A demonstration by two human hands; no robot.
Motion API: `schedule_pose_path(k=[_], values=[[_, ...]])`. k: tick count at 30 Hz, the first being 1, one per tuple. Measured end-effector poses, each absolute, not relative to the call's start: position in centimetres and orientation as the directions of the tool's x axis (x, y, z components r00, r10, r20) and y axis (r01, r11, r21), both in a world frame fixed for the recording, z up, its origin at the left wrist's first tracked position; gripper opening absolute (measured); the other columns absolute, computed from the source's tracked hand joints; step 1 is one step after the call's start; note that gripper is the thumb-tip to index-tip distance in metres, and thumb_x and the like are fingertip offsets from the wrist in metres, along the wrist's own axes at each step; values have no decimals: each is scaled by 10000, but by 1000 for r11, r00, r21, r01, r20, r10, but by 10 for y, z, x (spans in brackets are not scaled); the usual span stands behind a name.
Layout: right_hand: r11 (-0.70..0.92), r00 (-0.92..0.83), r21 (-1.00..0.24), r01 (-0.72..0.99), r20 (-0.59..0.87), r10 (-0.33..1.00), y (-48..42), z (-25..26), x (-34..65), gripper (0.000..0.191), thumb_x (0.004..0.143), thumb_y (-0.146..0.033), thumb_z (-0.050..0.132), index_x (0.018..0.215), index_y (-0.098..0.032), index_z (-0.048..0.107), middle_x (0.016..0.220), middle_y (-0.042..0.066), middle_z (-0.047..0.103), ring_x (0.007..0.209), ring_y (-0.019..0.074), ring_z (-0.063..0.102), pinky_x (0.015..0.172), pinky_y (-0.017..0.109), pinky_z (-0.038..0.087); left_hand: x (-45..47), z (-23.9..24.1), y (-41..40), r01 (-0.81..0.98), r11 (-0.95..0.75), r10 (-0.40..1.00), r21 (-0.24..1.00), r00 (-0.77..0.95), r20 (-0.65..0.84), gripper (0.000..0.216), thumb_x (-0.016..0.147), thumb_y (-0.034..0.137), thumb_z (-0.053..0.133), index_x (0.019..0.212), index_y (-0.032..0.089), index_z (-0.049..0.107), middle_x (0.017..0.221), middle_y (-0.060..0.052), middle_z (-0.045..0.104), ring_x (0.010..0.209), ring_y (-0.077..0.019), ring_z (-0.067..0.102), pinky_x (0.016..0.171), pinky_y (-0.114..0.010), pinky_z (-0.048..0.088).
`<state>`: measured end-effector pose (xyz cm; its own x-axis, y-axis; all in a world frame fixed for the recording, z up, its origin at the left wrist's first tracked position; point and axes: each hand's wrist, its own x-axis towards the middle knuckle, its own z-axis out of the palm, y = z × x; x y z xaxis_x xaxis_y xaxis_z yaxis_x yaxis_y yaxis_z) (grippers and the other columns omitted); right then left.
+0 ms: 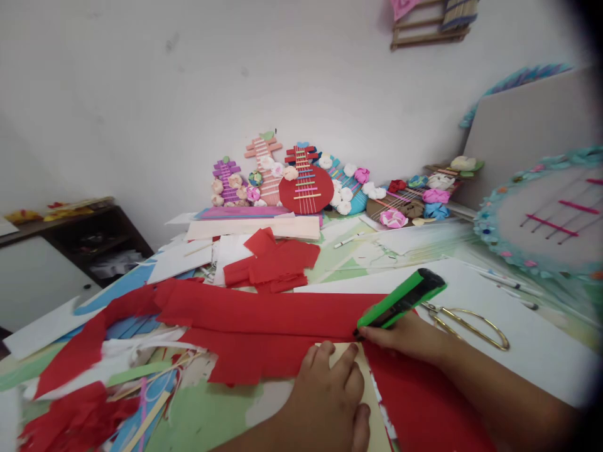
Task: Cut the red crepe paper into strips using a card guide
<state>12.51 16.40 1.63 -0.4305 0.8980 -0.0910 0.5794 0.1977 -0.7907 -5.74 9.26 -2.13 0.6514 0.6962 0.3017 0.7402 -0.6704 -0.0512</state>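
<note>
My right hand (398, 336) is closed around a thick green-and-black marker (400, 300). The marker slants, and its dark tip meets red crepe paper (282, 314) beside the top corner of a cream card strip (370, 376). My left hand (332, 389) lies on that strip with the fingers spread, pressing it onto the red paper. More red paper (419, 402) extends under the strip on its right side. Gold-handled scissors (475, 326) lie just past my right hand on a white sheet (532, 339).
Cut red pieces (277, 260) lie behind the long strip. Crumpled red scraps (75, 420) and thin paper strips (148, 414) clutter the left. Decorated paper instruments (306, 188) lean against the wall. A round blue-edged craft piece (556, 220) stands at right, and a dark cabinet (127, 232) at left.
</note>
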Motion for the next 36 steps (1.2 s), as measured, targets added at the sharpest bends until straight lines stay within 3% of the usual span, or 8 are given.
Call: schedule_pose_path(k=[7, 10, 17, 25, 31, 36], values=[[164, -414, -799, 578, -114, 903, 165, 14, 126, 242, 705, -410, 517, 728, -194, 625, 634, -4, 612, 605, 157, 555, 576, 243, 434, -57, -20, 93, 728, -680, 689, -81, 673, 269, 404, 779, 410, 438, 1052, 133, 551, 1213, -72, 479, 982, -325, 452, 830, -455, 368], [171, -425, -797, 579, -117, 898, 166, 14, 126, 240, 707, -408, 517, 703, -189, 615, 616, -7, 601, 573, 142, 538, 550, 230, 424, -57, -21, 94, 738, -671, 680, -76, 653, 333, 372, 773, 399, 450, 1018, 144, 567, 1195, -56, 498, 961, -318, 462, 821, -444, 377], [185, -426, -778, 600, -115, 897, 163, 16, 124, 227, 718, -381, 506, 690, -177, 601, 457, -37, 492, 477, 113, 462, 475, 216, 371, -57, -21, 94, 740, -668, 680, -74, 648, 344, 366, 772, 385, 458, 1031, 149, 562, 1182, -49, 509, 960, -302, 468, 823, -431, 381], [228, -477, -799, 556, -82, 875, 165, 17, 125, 203, 716, -359, 507, 671, -179, 591, 573, -13, 568, 545, 127, 507, 522, 224, 404, -57, -24, 93, 744, -666, 690, -61, 645, 328, 377, 771, 388, 451, 1045, 151, 559, 1189, -51, 503, 977, -312, 457, 834, -437, 374], [316, -522, -762, 565, -33, 852, 167, 7, 126, 174, 707, -362, 525, 707, -198, 583, 739, 21, 632, 732, 185, 566, 655, 267, 442, -57, -22, 93, 743, -667, 700, -53, 649, 298, 388, 777, 386, 447, 1065, 145, 546, 1202, -57, 490, 985, -313, 447, 841, -446, 368], [303, -501, -789, 534, -7, 865, 168, 5, 128, 187, 715, -363, 519, 684, -194, 590, 720, 14, 638, 713, 180, 582, 646, 261, 451, -58, -23, 94, 742, -667, 702, -69, 657, 276, 401, 783, 394, 430, 1072, 137, 539, 1213, -67, 478, 1003, -326, 437, 846, -456, 366]])
